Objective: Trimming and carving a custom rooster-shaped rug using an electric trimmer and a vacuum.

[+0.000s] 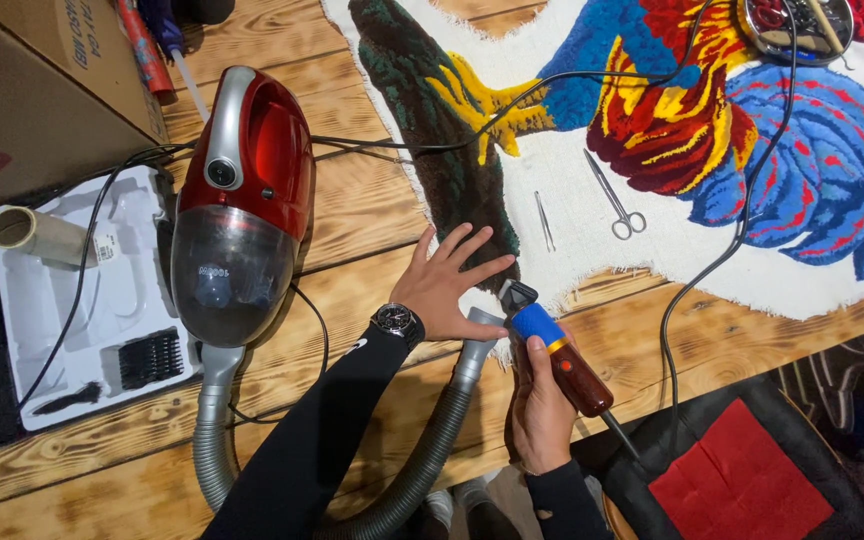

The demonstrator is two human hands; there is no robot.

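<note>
Electric clipper, blue collar w/ dark red-brown handle, sits near-centre on the wooden table, its black blade head touching the near edge of a tufted rug. Right hand is clamped around the handle, cord trailing off to the near right. Left hand, fingers spread apart & flat, presses on the rug's dark brown-green part just left of the blade; a wristwatch is on that wrist. Grey vacuum hose ends w/ its nozzle just beside the left hand & the clipper. Its red canister vacuum lies to the left. Scissors & tweezers rest on the rug's white backing, farther off. At far left, a white moulded tray holds a black comb attachment.
</note>
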